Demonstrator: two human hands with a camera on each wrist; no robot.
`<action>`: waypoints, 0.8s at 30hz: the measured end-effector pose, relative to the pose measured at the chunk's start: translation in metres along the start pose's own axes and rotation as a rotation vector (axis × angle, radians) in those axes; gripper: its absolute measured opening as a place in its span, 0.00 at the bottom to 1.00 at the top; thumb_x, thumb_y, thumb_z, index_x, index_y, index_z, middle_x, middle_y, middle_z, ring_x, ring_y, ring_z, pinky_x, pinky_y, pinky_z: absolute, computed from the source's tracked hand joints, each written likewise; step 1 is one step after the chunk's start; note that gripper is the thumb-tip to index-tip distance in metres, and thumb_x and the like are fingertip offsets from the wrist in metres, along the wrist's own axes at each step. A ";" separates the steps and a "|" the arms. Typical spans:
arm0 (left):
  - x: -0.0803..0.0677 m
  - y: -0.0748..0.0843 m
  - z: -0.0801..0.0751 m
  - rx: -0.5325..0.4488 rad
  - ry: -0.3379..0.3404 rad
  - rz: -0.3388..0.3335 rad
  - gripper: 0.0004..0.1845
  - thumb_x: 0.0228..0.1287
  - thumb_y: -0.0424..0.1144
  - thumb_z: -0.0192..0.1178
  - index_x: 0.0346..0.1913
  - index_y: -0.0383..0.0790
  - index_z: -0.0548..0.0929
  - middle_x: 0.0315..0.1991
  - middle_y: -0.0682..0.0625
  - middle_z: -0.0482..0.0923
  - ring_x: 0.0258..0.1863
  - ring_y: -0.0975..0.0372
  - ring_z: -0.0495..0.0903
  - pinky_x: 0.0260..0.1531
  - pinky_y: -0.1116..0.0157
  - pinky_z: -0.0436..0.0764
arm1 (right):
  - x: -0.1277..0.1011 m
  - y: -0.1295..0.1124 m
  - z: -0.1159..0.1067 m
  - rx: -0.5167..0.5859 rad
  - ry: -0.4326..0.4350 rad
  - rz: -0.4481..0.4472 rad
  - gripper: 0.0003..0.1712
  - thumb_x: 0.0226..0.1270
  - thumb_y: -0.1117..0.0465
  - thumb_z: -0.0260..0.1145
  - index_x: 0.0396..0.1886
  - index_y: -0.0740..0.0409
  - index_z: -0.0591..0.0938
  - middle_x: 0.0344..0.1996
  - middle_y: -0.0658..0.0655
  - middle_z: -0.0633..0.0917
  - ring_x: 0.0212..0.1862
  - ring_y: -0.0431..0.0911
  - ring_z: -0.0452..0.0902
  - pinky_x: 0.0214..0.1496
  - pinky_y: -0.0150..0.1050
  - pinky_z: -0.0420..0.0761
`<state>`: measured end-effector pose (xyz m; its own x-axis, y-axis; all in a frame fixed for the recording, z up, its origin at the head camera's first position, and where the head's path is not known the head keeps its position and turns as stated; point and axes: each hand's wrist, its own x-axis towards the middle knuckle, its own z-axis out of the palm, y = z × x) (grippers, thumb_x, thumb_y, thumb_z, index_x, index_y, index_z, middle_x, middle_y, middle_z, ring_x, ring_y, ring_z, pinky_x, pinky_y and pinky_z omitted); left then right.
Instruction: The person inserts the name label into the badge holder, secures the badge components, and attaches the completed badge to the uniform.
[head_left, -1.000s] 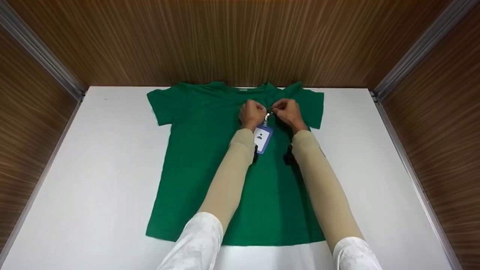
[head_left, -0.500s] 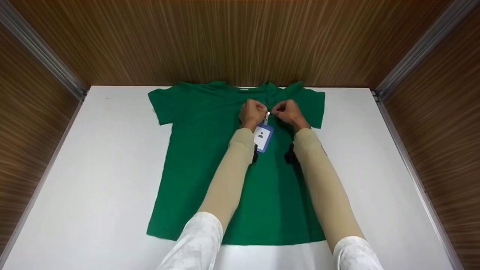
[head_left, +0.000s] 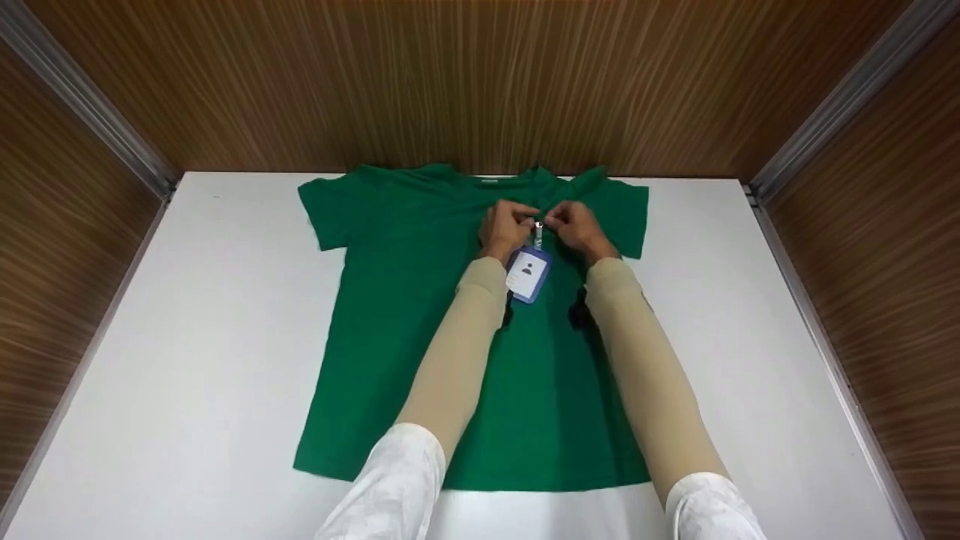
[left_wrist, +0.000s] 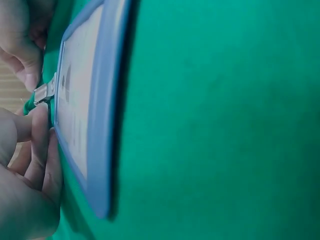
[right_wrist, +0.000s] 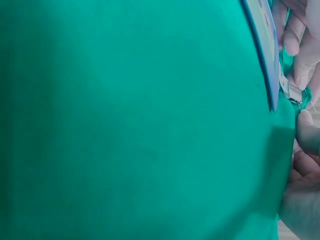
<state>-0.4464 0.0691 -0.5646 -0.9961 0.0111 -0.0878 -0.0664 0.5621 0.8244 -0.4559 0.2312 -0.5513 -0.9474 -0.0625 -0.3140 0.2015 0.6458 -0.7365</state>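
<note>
A green T-shirt [head_left: 420,337] lies spread out, with an ID badge [head_left: 527,275] in a blue frame on its upper chest. The badge's metal clip [left_wrist: 44,93] sits at a raised fold of the shirt. My left hand [head_left: 506,227] holds the clip at its side, thumb against it and index finger stretched across above. On the other side my right hand [head_left: 576,226] pinches the shirt fabric right beside the clip. In the right wrist view, a small loop of green cloth [right_wrist: 307,95] shows between the hands' fingertips. The clip's mouth is partly hidden by fingers.
The shirt lies on a white table [head_left: 217,322]. Wood-grain panels [head_left: 480,82] enclose the table at the back and both sides. Beige sleeves [head_left: 457,345] cover both forearms, and a dark wrist device [head_left: 579,310] shows beneath the right one.
The badge has shifted slightly right and turned a little more upright. My left index finger has straightened away from the thumb, uncovering more of the clip. The right hand stays nearly in place.
</note>
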 end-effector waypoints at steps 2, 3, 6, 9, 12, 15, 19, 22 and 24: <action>0.000 -0.001 0.000 -0.004 0.001 0.001 0.12 0.73 0.37 0.63 0.53 0.52 0.91 0.48 0.53 0.89 0.46 0.63 0.83 0.51 0.60 0.82 | 0.001 0.001 0.000 -0.013 0.002 -0.002 0.14 0.83 0.56 0.56 0.55 0.61 0.79 0.51 0.62 0.79 0.53 0.52 0.72 0.65 0.48 0.75; 0.000 -0.001 0.001 -0.011 0.001 -0.001 0.12 0.73 0.37 0.63 0.53 0.51 0.91 0.48 0.53 0.89 0.45 0.63 0.84 0.50 0.60 0.82 | 0.001 0.001 0.000 -0.016 0.003 -0.006 0.15 0.83 0.56 0.56 0.56 0.61 0.79 0.52 0.62 0.79 0.53 0.53 0.72 0.66 0.49 0.75; 0.001 -0.002 0.001 -0.024 0.000 -0.002 0.10 0.74 0.38 0.63 0.52 0.48 0.91 0.47 0.52 0.89 0.42 0.64 0.85 0.50 0.61 0.83 | 0.001 0.003 -0.001 -0.019 0.005 -0.019 0.16 0.82 0.55 0.56 0.56 0.63 0.79 0.52 0.63 0.80 0.53 0.53 0.73 0.67 0.50 0.75; 0.001 -0.002 0.002 -0.034 0.001 -0.007 0.10 0.74 0.39 0.63 0.51 0.47 0.90 0.47 0.52 0.89 0.40 0.63 0.86 0.50 0.61 0.84 | 0.000 0.005 -0.002 -0.002 0.005 -0.031 0.15 0.81 0.55 0.58 0.54 0.62 0.81 0.51 0.63 0.81 0.52 0.53 0.73 0.67 0.50 0.75; 0.001 -0.003 0.001 -0.041 0.000 -0.008 0.09 0.73 0.39 0.64 0.50 0.47 0.91 0.47 0.52 0.89 0.42 0.63 0.85 0.52 0.60 0.83 | -0.001 0.006 -0.002 0.022 -0.001 -0.028 0.12 0.79 0.58 0.61 0.51 0.61 0.82 0.49 0.62 0.82 0.50 0.52 0.74 0.65 0.48 0.77; 0.001 -0.003 0.001 -0.051 0.000 -0.002 0.09 0.73 0.38 0.64 0.51 0.49 0.91 0.46 0.53 0.89 0.44 0.63 0.83 0.52 0.60 0.82 | -0.002 0.006 -0.003 0.028 -0.007 -0.020 0.10 0.78 0.60 0.63 0.49 0.60 0.84 0.47 0.61 0.82 0.49 0.52 0.75 0.63 0.47 0.77; 0.001 -0.003 0.000 -0.064 0.003 0.001 0.10 0.72 0.37 0.64 0.50 0.51 0.92 0.45 0.53 0.89 0.41 0.64 0.84 0.45 0.63 0.82 | -0.002 0.003 -0.003 0.025 -0.012 -0.011 0.09 0.78 0.60 0.62 0.49 0.60 0.83 0.46 0.60 0.81 0.49 0.52 0.74 0.62 0.47 0.76; 0.001 -0.003 -0.001 -0.076 -0.002 -0.007 0.10 0.72 0.37 0.65 0.49 0.51 0.92 0.44 0.53 0.89 0.36 0.64 0.85 0.39 0.66 0.82 | -0.001 0.002 -0.002 0.036 -0.012 0.000 0.08 0.79 0.61 0.61 0.49 0.60 0.82 0.46 0.60 0.80 0.49 0.52 0.74 0.62 0.47 0.76; 0.002 -0.004 -0.001 -0.079 -0.005 -0.013 0.10 0.72 0.37 0.65 0.49 0.51 0.92 0.44 0.53 0.89 0.35 0.64 0.85 0.38 0.66 0.82 | -0.002 0.001 -0.002 0.037 -0.012 0.002 0.09 0.79 0.60 0.61 0.50 0.60 0.82 0.47 0.60 0.80 0.50 0.52 0.74 0.63 0.47 0.76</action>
<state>-0.4483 0.0657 -0.5677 -0.9949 0.0083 -0.1010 -0.0836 0.4950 0.8648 -0.4546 0.2332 -0.5504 -0.9438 -0.0708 -0.3229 0.2127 0.6177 -0.7571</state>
